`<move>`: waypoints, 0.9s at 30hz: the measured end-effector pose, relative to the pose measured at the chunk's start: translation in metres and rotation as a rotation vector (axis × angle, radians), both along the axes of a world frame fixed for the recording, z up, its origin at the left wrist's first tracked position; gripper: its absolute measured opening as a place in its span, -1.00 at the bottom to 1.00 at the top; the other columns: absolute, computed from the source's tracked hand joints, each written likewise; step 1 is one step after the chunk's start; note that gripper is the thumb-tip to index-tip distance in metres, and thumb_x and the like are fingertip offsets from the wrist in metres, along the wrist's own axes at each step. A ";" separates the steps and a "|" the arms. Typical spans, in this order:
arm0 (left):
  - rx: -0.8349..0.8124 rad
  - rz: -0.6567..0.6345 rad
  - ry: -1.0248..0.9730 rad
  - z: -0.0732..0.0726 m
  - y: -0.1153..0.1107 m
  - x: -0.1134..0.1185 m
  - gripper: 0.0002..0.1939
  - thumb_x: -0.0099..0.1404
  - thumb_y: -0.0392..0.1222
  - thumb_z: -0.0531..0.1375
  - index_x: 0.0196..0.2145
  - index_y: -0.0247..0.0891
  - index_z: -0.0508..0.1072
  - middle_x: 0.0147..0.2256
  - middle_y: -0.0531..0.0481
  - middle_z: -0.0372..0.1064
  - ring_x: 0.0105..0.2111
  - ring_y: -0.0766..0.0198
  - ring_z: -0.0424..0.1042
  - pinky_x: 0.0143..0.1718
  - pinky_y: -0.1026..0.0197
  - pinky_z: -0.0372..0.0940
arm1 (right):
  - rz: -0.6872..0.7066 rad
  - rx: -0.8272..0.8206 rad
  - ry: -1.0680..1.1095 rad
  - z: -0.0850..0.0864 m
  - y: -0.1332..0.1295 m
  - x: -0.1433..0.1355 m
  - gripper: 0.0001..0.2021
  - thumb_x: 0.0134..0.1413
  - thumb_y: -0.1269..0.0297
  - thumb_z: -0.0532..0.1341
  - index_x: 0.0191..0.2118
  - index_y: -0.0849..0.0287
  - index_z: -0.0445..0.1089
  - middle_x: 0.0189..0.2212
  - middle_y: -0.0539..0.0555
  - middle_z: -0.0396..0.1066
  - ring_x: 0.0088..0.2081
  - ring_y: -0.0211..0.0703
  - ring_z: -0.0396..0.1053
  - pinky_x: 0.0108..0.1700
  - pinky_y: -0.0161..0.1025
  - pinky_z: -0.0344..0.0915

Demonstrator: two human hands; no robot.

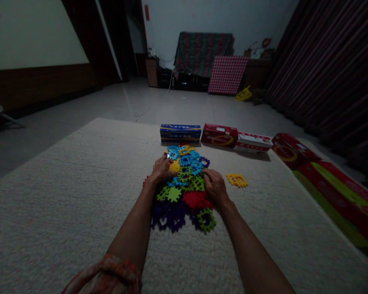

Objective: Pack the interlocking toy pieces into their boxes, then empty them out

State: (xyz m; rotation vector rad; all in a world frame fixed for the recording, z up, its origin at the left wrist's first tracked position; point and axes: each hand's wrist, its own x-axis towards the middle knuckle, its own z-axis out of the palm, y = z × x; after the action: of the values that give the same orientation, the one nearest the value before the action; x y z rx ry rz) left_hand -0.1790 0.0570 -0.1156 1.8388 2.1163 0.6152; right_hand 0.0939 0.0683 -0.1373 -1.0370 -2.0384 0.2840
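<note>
A heap of colourful plastic interlocking building pieces (187, 171) lies between my hands, with toothed edges and some window-like cut-outs. On its left side, my left hand (162, 168) rests with thumb and fingers apart, touching a yellow piece (174, 166). My right hand (214, 185) leans against the right edge, fingers bent loosely beside green lattice pieces (196, 182); its fingertips are partly hidden. Neither hand visibly lifts a piece. Nearer to me are a red piece (194, 199), dark purple pieces (171, 216) and a green square frame (206, 220). One yellow piece (237, 180) lies apart, right of my right hand.
A pale textured mat (79, 196) bears the heap. Behind it stand a blue box (180, 134), a red box (220, 135) and a white-and-red box (254, 142). More red boxes (294, 150) line the right side. Tiled floor (116, 102) stretches beyond, towards covered furniture (204, 53).
</note>
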 end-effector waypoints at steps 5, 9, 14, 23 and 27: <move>0.108 -0.057 -0.175 -0.003 0.004 -0.009 -0.62 -0.04 -0.11 0.44 -0.23 -0.15 0.50 0.13 -0.10 0.40 0.24 -0.09 0.28 0.26 -0.12 0.20 | 0.000 -0.027 0.014 0.002 -0.002 0.000 -0.73 0.25 0.34 0.05 -0.14 0.13 0.51 -0.18 0.18 0.58 -0.09 0.04 0.49 0.03 -0.01 0.32; 0.160 -0.100 -0.387 0.005 0.002 -0.014 -0.78 0.00 -0.11 0.37 -0.41 -0.18 0.45 0.02 -0.09 0.47 0.18 -0.04 0.36 0.24 -0.08 0.24 | -0.010 -0.023 0.018 0.003 -0.002 0.000 -0.73 0.25 0.33 0.06 -0.14 0.13 0.52 -0.18 0.17 0.59 -0.09 0.03 0.49 0.04 -0.02 0.32; 0.142 -0.058 -0.714 0.020 -0.007 -0.013 -0.66 -0.04 0.01 0.41 -0.47 -0.23 0.40 -0.13 -0.09 0.51 -0.11 0.04 0.53 -0.07 0.01 0.43 | -0.022 -0.012 0.030 0.006 -0.003 -0.001 -0.74 0.23 0.32 0.08 -0.14 0.15 0.51 -0.18 0.19 0.59 -0.09 0.05 0.50 0.03 0.01 0.34; 0.132 -0.124 -0.869 0.058 -0.015 0.022 -0.58 -0.08 0.11 0.42 -0.43 -0.25 0.44 -0.48 0.07 0.43 -0.46 0.27 0.43 -0.38 0.23 0.31 | 0.043 0.103 0.149 0.028 -0.016 -0.013 -0.60 0.22 0.25 0.20 0.17 0.13 0.34 0.11 0.25 0.45 0.18 0.07 0.39 0.23 0.09 0.33; 0.106 -0.182 -0.800 0.061 -0.017 0.052 -0.63 -0.08 0.08 0.40 -0.48 -0.24 0.44 -0.52 0.10 0.38 -0.49 0.29 0.36 -0.43 0.26 0.24 | 0.134 0.158 0.131 0.031 -0.024 -0.022 -0.35 0.18 0.24 0.28 0.35 0.15 0.13 0.29 0.31 0.26 0.34 0.13 0.20 0.34 0.20 0.20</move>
State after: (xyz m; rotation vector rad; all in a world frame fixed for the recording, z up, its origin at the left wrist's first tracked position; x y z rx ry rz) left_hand -0.1274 0.0404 -0.0551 1.4463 1.3938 1.1845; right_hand 0.0724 0.0446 -0.1059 -0.7671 -1.9798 0.2491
